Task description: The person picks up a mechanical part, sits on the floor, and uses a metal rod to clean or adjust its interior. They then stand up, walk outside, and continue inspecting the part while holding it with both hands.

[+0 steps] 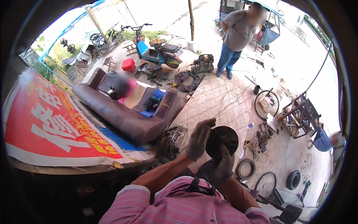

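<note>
A black round disc-shaped part is raised in front of my chest; its exact kind I cannot make out. My right hand, in a dark grey work glove, grips it from below with the thumb lying over its face. Gloved in grey too, my left hand is at the disc's left edge, fingers stretched out. Whether the left palm touches the disc cannot be told.
A brown sofa with a seated person stands left, behind a red banner-covered counter. Ahead are an electric scooter, an air compressor and a standing person. Tyres, cables and a tool stand lie right.
</note>
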Motion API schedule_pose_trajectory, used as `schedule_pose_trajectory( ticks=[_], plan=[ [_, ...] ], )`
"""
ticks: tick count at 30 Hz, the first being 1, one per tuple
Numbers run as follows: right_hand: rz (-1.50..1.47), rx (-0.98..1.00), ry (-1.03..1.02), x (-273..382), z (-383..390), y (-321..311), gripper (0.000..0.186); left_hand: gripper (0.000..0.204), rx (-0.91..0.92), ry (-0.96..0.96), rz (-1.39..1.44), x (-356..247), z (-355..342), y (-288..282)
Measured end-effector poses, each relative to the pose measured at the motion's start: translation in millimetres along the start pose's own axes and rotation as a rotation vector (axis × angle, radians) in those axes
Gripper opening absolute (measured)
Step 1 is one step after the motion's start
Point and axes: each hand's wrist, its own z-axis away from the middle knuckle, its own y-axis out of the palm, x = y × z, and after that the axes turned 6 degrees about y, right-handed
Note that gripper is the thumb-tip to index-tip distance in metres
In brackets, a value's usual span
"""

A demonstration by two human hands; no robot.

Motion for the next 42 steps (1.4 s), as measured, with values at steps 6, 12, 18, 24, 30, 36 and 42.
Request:
schedule_pose_trajectory(
  ticks=[6,12,18,24,30,36,42],
  plan=[
    [0.122,0.058,0.056,46.0,-69.4,-49.1,0.033,0.035,-0.048,0.013,-0.149,35.6,-36.9,56.9],
    [0.169,0.026,0.044,122.8,-124.0,-68.5,0.031,0.039,-0.171,-0.009,-0.147,82.4,-117.8,105.3],
    [0.062,-0.005,-0.093,153.5,-187.8,-88.1,0.033,0.043,0.117,-0.054,-0.062,101.7,-147.5,179.9],
    [0.205,0.006,-0.018,159.4,-245.4,-98.9,0.032,0.038,-0.132,0.028,-0.149,129.5,-209.1,174.9],
    [0.288,0.013,-0.144,154.2,-315.6,-70.3,0.029,0.04,0.052,0.163,-0.215,190.0,-294.5,131.5],
    [0.104,0.064,-0.091,158.0,-369.6,-51.8,0.029,0.043,-0.035,0.044,-0.092,196.9,-303.7,149.1],
    [0.31,0.075,-0.082,181.5,-410.6,-66.5,0.032,0.038,-0.257,0.055,-0.071,230.0,-368.9,142.2]
  ],
)
